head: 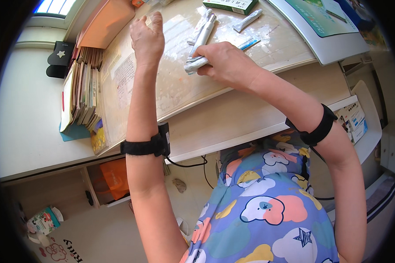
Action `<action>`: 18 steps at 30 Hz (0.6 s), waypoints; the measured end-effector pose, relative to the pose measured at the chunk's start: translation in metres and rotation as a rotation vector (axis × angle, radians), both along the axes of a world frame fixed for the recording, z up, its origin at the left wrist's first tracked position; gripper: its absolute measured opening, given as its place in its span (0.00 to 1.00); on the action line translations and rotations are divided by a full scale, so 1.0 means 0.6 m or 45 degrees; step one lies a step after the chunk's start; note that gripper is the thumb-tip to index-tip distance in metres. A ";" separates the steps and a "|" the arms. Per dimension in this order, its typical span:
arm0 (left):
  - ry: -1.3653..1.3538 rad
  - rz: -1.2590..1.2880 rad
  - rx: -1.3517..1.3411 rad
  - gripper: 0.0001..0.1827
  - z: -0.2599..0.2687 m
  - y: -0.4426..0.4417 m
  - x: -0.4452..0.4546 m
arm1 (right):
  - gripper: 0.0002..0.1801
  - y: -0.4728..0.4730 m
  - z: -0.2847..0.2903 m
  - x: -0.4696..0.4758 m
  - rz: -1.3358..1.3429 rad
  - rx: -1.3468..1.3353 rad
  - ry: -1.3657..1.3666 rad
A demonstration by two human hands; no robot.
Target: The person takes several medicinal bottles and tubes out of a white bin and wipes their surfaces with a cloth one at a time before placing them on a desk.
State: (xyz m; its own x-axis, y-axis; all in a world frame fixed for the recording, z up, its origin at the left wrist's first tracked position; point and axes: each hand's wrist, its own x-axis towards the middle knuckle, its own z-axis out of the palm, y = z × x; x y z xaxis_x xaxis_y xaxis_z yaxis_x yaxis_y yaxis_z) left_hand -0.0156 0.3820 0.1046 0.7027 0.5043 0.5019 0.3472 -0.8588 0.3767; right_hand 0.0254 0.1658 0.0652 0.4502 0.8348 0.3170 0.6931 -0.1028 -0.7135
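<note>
My right hand (232,65) is over the front part of the desk, with its thumb and fingers closed on a crumpled silver tube (195,65). Just beyond it, a slim white and silver tube (204,34) lies beside a flattened white tube (199,28). Farther right on the desktop is a small silver ointment tube (247,20). A blue and white flat packet (249,43) shows partly behind the right hand. Raised above the desk's left part, my left hand (147,41) has its thumb apart from loosely bent fingers, and nothing shows in it.
A green and white carton (231,4) lies at the desk's back. The closed silver laptop (340,49) sits at right under a green mat (322,16). Stacked books (85,88) stand at left near an orange bin (107,23). A black cable (186,165) hangs below the desk edge.
</note>
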 end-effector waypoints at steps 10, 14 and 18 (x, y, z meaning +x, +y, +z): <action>-0.284 0.014 -0.323 0.34 0.001 -0.046 0.049 | 0.15 -0.037 0.010 -0.076 0.255 0.339 0.494; -0.326 0.018 -0.253 0.32 0.004 -0.064 0.069 | 0.16 -0.043 0.015 -0.129 0.307 0.527 0.454; -0.278 0.095 0.239 0.29 -0.002 -0.060 0.075 | 0.23 -0.053 0.022 -0.149 0.250 0.486 0.472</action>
